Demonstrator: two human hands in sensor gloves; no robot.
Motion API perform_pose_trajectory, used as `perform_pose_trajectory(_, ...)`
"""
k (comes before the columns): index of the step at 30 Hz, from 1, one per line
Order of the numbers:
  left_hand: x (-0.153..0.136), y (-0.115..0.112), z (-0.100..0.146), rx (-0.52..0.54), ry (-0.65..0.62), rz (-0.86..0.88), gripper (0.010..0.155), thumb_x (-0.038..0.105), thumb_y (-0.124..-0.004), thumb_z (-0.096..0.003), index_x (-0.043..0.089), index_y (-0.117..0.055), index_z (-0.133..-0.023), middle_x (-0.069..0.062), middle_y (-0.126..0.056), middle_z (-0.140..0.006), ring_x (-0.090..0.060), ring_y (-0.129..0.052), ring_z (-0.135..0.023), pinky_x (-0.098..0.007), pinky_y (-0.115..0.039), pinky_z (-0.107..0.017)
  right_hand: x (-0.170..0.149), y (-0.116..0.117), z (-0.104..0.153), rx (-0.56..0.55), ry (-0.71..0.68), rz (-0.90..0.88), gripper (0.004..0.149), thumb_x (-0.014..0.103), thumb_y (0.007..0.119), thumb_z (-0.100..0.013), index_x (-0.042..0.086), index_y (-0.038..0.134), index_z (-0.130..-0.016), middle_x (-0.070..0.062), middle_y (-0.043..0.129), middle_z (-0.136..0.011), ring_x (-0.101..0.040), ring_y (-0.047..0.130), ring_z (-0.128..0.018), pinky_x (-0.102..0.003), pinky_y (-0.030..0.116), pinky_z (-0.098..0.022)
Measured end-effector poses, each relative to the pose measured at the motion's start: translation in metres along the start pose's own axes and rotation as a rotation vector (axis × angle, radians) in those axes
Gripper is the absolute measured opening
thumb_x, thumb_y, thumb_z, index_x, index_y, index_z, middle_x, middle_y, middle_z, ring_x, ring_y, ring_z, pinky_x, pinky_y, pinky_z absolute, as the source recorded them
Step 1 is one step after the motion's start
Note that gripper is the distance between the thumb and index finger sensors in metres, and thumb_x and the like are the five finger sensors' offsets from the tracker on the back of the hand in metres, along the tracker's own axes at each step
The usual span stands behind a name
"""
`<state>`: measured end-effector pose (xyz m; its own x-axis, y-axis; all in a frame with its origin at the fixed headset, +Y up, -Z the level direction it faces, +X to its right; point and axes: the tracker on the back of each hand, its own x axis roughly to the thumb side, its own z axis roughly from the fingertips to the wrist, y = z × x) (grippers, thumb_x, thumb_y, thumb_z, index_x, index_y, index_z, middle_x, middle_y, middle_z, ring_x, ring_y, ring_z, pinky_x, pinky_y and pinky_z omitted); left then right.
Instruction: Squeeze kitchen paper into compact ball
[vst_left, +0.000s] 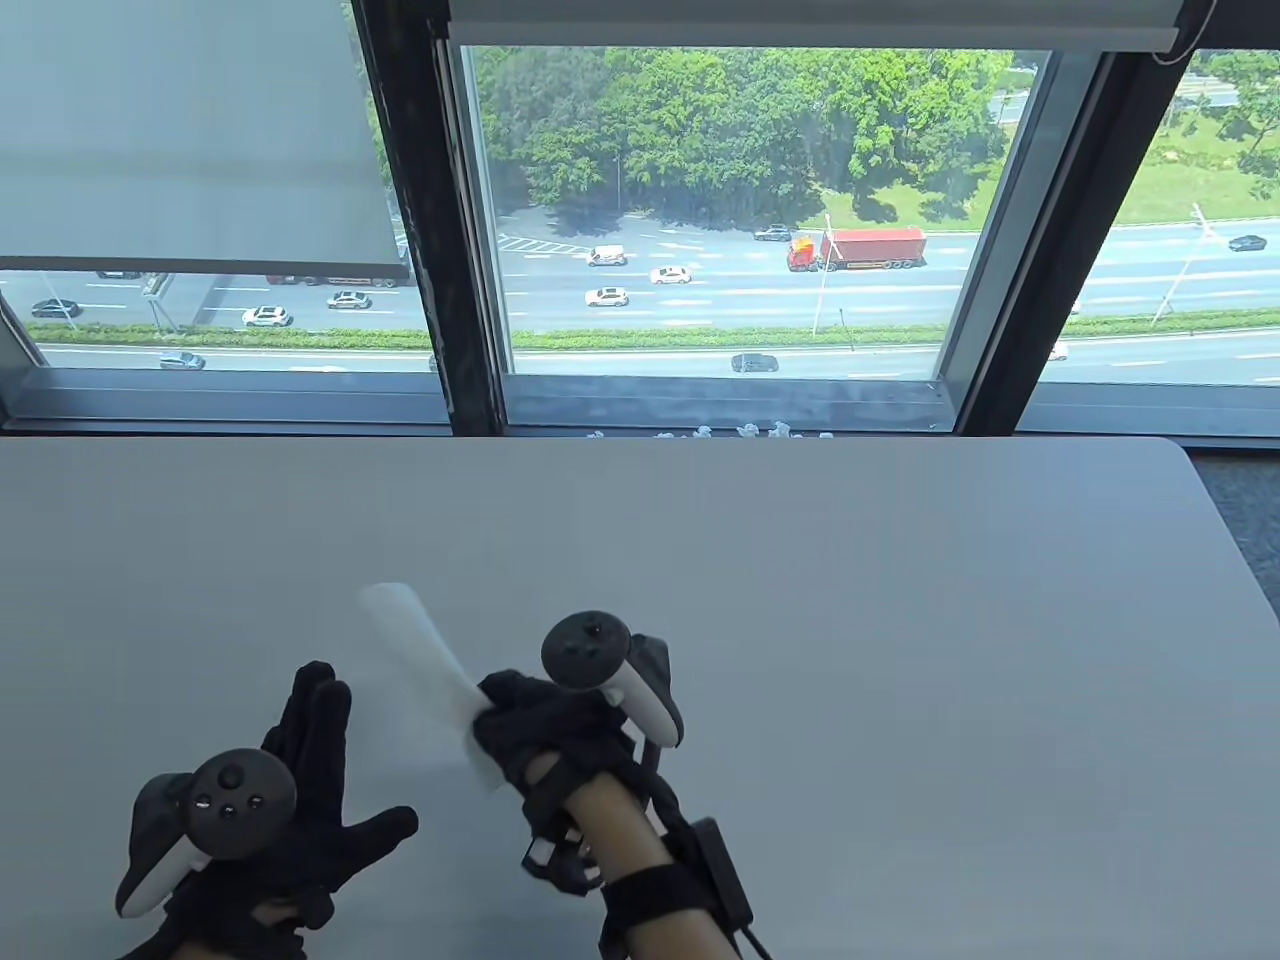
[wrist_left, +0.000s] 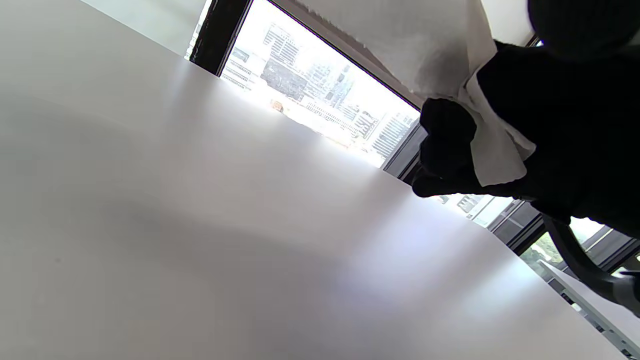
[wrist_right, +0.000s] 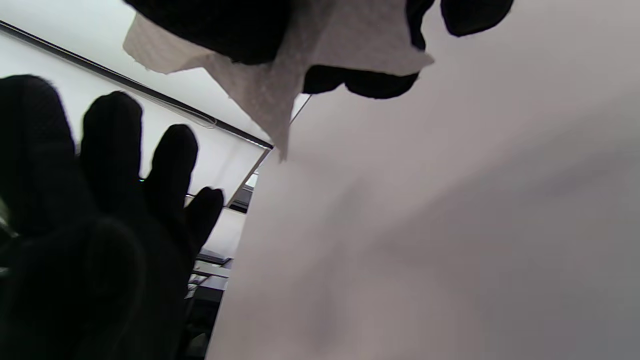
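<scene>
A white sheet of kitchen paper (vst_left: 425, 665) hangs above the grey table (vst_left: 800, 600), loosely unfolded, not balled. My right hand (vst_left: 530, 725) grips its lower corner in closed fingers; the sheet sticks up and to the left from it. The paper also shows in the left wrist view (wrist_left: 435, 55) and in the right wrist view (wrist_right: 310, 55), bunched between the right fingers (wrist_right: 380, 82). My left hand (vst_left: 310, 770) is open with its fingers spread, just left of the paper and apart from it. It shows in the right wrist view (wrist_right: 95, 210) too.
Several small white paper balls (vst_left: 745, 431) lie along the table's far edge by the window sill. The table's right edge (vst_left: 1235, 540) runs down the right side. Windows stand behind the table.
</scene>
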<state>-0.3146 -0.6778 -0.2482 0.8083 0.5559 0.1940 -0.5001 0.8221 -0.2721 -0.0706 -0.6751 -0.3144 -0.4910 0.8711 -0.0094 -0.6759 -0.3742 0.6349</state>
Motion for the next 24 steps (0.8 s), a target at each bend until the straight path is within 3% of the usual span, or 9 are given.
perform_pose_trajectory(4,0.005,-0.002,0.001,-0.060,-0.074,0.042,0.116,0.083,-0.074,-0.0387,0.059,0.029,-0.086,0.021,0.031,-0.114,-0.013,0.007,-0.126,-0.052,-0.019,-0.099,-0.005,0.026,0.015,0.023,-0.060,-0.054,0.034,0.043,0.068,-0.059,0.041,0.066,-0.094,0.008,0.071,-0.093,-0.018,0.077,-0.088,-0.055,0.050,-0.078)
perform_pose_trajectory(7,0.007,-0.005,0.000,-0.069,-0.068,0.010,0.110,0.080,-0.076,-0.0416,0.063,0.020,-0.094,0.028,0.016,-0.121,-0.005,-0.013,-0.130,-0.048,-0.029,-0.101,-0.025,0.035,0.011,0.076,-0.100,-0.186,0.034,0.045,0.070,-0.059,0.043,0.067,-0.093,0.008,0.068,-0.096,-0.018,0.074,-0.090,-0.056,0.047,-0.079)
perform_pose_trajectory(10,0.009,-0.003,-0.001,-0.060,-0.061,0.012,0.089,0.074,-0.075,-0.0469,0.065,-0.004,-0.100,0.035,-0.022,-0.119,0.008,-0.054,-0.112,-0.038,-0.047,-0.099,-0.031,0.036,0.010,0.121,-0.119,-0.252,0.034,0.045,0.070,-0.060,0.044,0.067,-0.093,0.008,0.067,-0.098,-0.018,0.073,-0.092,-0.055,0.047,-0.079)
perform_pose_trajectory(13,0.009,0.001,-0.002,-0.044,-0.063,0.031,0.049,0.060,-0.075,-0.0556,0.058,-0.047,-0.096,0.033,-0.069,-0.098,0.012,-0.086,-0.081,-0.030,-0.068,-0.090,-0.035,0.034,0.010,0.102,-0.107,-0.305,0.038,0.048,0.068,-0.060,0.041,0.064,-0.097,0.007,0.066,-0.100,-0.019,0.072,-0.095,-0.055,0.048,-0.079)
perform_pose_trajectory(16,0.008,0.002,-0.001,-0.029,-0.053,0.021,0.047,0.058,-0.075,-0.0561,0.057,-0.051,-0.096,0.033,-0.071,-0.096,0.013,-0.088,-0.080,-0.029,-0.069,-0.090,-0.039,0.034,0.008,0.136,-0.106,-0.393,0.050,0.055,0.064,-0.059,0.037,0.051,-0.105,0.004,0.057,-0.107,-0.021,0.068,-0.100,-0.054,0.047,-0.080)
perform_pose_trajectory(18,0.010,0.001,0.000,-0.009,-0.056,0.015,0.047,0.058,-0.076,-0.0559,0.058,-0.051,-0.095,0.034,-0.071,-0.097,0.014,-0.088,-0.081,-0.029,-0.067,-0.092,-0.042,0.037,0.006,0.191,-0.119,-0.444,0.080,0.066,0.064,-0.056,0.033,0.018,-0.112,-0.005,0.030,-0.116,-0.028,0.056,-0.108,-0.057,0.047,-0.079)
perform_pose_trajectory(20,0.013,-0.001,0.000,0.009,-0.042,-0.059,0.047,0.058,-0.075,-0.0557,0.059,-0.051,-0.095,0.036,-0.071,-0.097,0.014,-0.088,-0.082,-0.029,-0.065,-0.093,-0.043,0.044,0.002,0.303,-0.147,-0.512,0.095,0.071,0.065,-0.053,0.033,-0.002,-0.109,-0.011,0.011,-0.115,-0.037,0.047,-0.111,-0.058,0.047,-0.079)
perform_pose_trajectory(22,0.016,-0.004,0.000,0.010,-0.040,-0.095,0.047,0.060,-0.075,-0.0555,0.060,-0.050,-0.095,0.037,-0.070,-0.097,0.015,-0.086,-0.085,-0.029,-0.063,-0.095,-0.041,0.050,0.000,0.344,-0.152,-0.518,0.093,0.066,0.066,-0.056,0.033,-0.003,-0.109,-0.011,0.013,-0.115,-0.034,0.053,-0.111,-0.054,0.052,-0.080)
perform_pose_trajectory(24,0.017,-0.007,0.000,-0.011,-0.048,-0.100,0.049,0.061,-0.074,-0.0554,0.061,-0.049,-0.097,0.038,-0.069,-0.100,0.016,-0.084,-0.089,-0.031,-0.061,-0.096,-0.039,0.049,0.000,0.304,-0.119,-0.444,0.079,0.054,0.065,-0.060,0.032,0.011,-0.112,-0.006,0.030,-0.116,-0.028,0.063,-0.106,-0.048,0.056,-0.079)
